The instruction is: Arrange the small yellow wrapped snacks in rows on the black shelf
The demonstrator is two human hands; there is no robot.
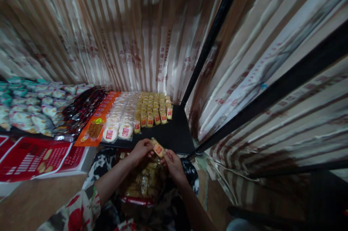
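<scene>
A small yellow snack packet point(158, 148) with a red label is pinched at both ends. My left hand point(143, 150) has closed fingers on its upper left end, and my right hand point(172, 163) grips its lower right end. Below them, a clear bag point(143, 180) full of similar yellow packets rests on my lap. Rows of the same yellow packets point(153, 109) stand on the black shelf point(174, 133) just beyond my hands.
Left of the yellow rows lie round white cracker packs point(118, 118), an orange snack bag point(96, 124), dark packets point(81, 111) and white-and-green packets point(35, 104). A red printed bag point(35, 160) lies at lower left. Black posts point(214, 35) and striped curtains point(130, 31) bound the shelf.
</scene>
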